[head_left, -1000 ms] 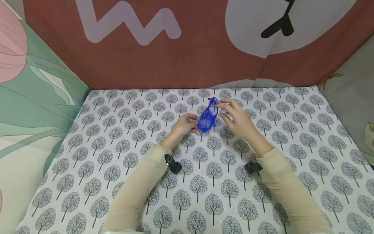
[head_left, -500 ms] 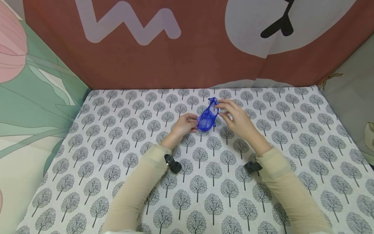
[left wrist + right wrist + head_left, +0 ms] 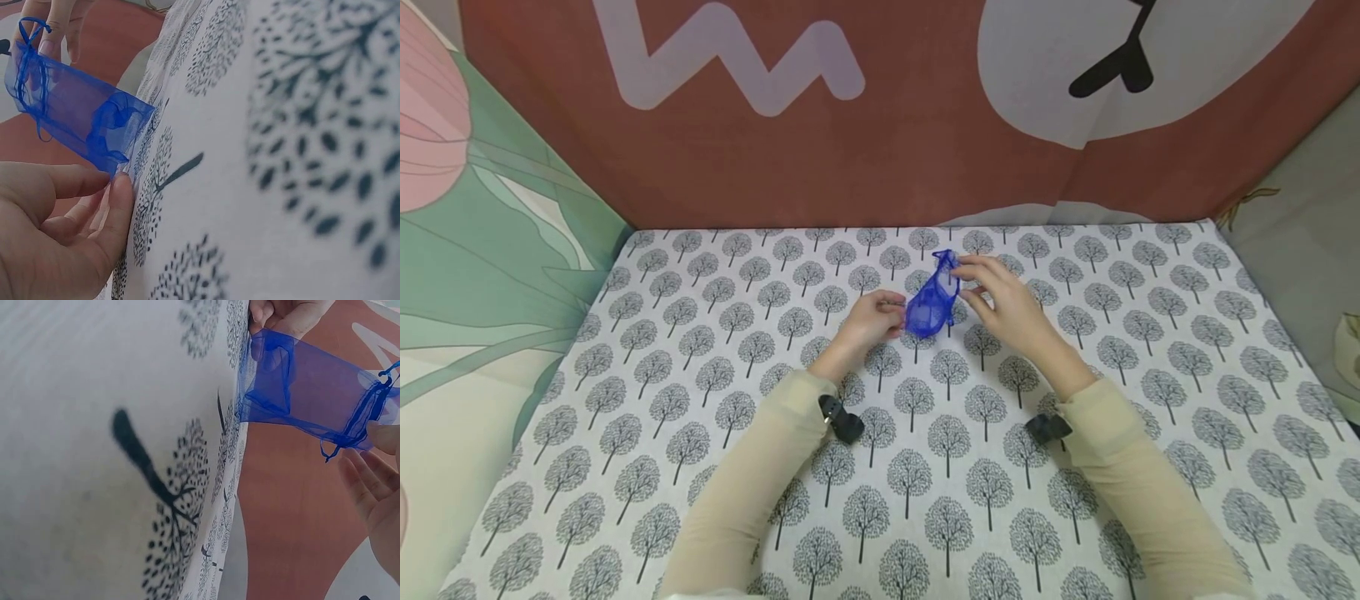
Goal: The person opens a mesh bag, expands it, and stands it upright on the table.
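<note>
A sheer blue drawstring pouch (image 3: 929,310) is held up between both hands, tilted, its mouth higher than its bottom. My left hand (image 3: 872,320) pinches a bottom corner of it between thumb and fingertip, close to the cloth. At the mouth end, my right hand (image 3: 1007,305) holds the pouch by its gathered band, thumb on one side and fingers on the other. Ribbon loops (image 3: 328,451) hang from that band. Through the mesh, a darker blue crumpled strip (image 3: 107,122) shows near the bottom.
A white cloth with a tree print (image 3: 947,437) covers the table. Behind it rises a reddish-brown printed backdrop (image 3: 887,167), with a leafy green panel (image 3: 497,250) at the left. Black wrist cameras (image 3: 847,425) sit on both wrists.
Almost nothing differs. My left hand and wrist have shifted very slightly left along with the pouch; the right hand keeps its place at the mouth.
</note>
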The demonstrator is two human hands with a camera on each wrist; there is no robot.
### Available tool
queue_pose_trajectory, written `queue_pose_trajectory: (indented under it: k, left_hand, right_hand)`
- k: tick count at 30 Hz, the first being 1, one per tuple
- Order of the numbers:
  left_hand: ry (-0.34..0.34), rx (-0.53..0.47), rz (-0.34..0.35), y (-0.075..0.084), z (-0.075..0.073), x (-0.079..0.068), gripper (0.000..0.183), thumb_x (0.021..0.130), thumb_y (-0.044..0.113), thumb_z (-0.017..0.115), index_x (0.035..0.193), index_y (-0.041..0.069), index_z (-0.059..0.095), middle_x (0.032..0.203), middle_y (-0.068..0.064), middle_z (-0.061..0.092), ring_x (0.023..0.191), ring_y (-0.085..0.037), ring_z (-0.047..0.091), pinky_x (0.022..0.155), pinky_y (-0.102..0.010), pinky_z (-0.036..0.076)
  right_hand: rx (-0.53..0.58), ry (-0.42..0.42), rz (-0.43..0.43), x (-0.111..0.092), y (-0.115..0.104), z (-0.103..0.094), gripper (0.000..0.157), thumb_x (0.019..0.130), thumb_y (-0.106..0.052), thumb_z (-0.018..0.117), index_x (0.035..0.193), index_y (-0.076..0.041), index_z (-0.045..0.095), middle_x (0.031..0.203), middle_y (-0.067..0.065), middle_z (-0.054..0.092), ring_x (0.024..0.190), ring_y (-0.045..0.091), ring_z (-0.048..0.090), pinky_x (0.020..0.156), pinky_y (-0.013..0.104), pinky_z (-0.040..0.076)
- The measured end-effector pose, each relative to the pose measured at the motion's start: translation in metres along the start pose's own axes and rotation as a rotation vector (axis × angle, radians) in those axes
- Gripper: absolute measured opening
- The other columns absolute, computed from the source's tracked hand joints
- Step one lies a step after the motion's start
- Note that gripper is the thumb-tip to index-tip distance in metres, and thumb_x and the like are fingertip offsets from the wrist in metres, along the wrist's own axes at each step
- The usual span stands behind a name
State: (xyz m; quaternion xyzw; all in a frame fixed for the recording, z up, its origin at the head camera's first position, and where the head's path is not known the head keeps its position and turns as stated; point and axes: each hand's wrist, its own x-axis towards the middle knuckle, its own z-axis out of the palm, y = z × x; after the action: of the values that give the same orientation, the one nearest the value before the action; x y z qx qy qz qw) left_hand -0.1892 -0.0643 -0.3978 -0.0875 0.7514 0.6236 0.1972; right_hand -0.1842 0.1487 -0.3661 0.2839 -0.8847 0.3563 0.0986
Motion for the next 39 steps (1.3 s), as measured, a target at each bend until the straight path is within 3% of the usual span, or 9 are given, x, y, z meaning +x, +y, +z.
queue_pose_trajectory:
  k: [3, 10, 17, 22, 31, 39]
  left_hand:
    - [-0.002, -0.005, -0.003, 0.0003, -0.0005, -0.0005, 0.038, 0.092, -0.002, 0.054, 0.129, 0.002, 0.052, 0.122, -0.017, 0.062, 0.077, -0.01, 0.058, 0.068, -0.015, 0.056]
    - [0.0, -0.003, -0.01, 0.0013, -0.0013, -0.0006, 0.038, 0.091, -0.002, 0.053, 0.129, 0.003, 0.053, 0.121, -0.016, 0.062, 0.08, -0.01, 0.057, 0.066, -0.014, 0.055]
    - [-0.003, -0.019, -0.013, 0.0013, -0.0011, -0.0002, 0.038, 0.091, -0.004, 0.052, 0.129, 0.004, 0.054, 0.119, -0.015, 0.062, 0.08, -0.01, 0.057, 0.063, -0.013, 0.053]
    - [0.005, -0.026, -0.009, 0.0014, -0.0008, 0.0002, 0.038, 0.091, -0.003, 0.053, 0.128, 0.004, 0.054, 0.12, -0.015, 0.062, 0.082, -0.01, 0.057, 0.066, -0.014, 0.053]
    - [0.009, -0.041, -0.013, 0.0033, -0.0015, -0.0015, 0.036, 0.093, 0.0, 0.052, 0.129, 0.004, 0.053, 0.121, -0.015, 0.062, 0.084, -0.011, 0.056, 0.071, -0.016, 0.054]
    - [0.022, -0.061, -0.016, 0.0037, -0.0019, -0.002, 0.033, 0.094, 0.003, 0.051, 0.127, 0.002, 0.055, 0.095, -0.004, 0.06, 0.077, -0.01, 0.055, 0.065, -0.015, 0.051]
  right_hand:
    - [-0.006, -0.002, -0.015, 0.0009, -0.0002, 0.0008, 0.034, 0.089, 0.002, 0.059, 0.123, 0.001, 0.057, 0.137, 0.02, 0.05, 0.103, 0.037, 0.063, 0.089, 0.041, 0.058]
    - [-0.05, 0.006, -0.038, 0.0028, -0.0012, 0.0023, 0.036, 0.09, -0.002, 0.061, 0.125, -0.004, 0.057, 0.136, 0.019, 0.051, 0.12, 0.036, 0.053, 0.092, 0.047, 0.055]
    - [-0.06, -0.026, -0.014, 0.0042, -0.0024, 0.0027, 0.042, 0.091, -0.004, 0.059, 0.132, -0.004, 0.052, 0.138, 0.02, 0.049, 0.11, 0.036, 0.059, 0.09, 0.047, 0.056]
    - [-0.049, -0.035, -0.011, 0.0042, -0.0034, 0.0022, 0.046, 0.091, -0.005, 0.059, 0.135, -0.003, 0.048, 0.138, 0.02, 0.049, 0.112, 0.036, 0.058, 0.095, 0.048, 0.054]
    - [-0.015, -0.056, 0.012, 0.0054, -0.0047, 0.0016, 0.053, 0.093, -0.005, 0.057, 0.143, -0.005, 0.038, 0.141, 0.02, 0.046, 0.11, 0.033, 0.06, 0.092, 0.043, 0.057]
    - [-0.021, -0.062, 0.04, 0.0041, -0.0049, 0.0019, 0.055, 0.094, -0.007, 0.056, 0.144, -0.004, 0.034, 0.138, 0.021, 0.047, 0.11, 0.035, 0.06, 0.093, 0.046, 0.056]
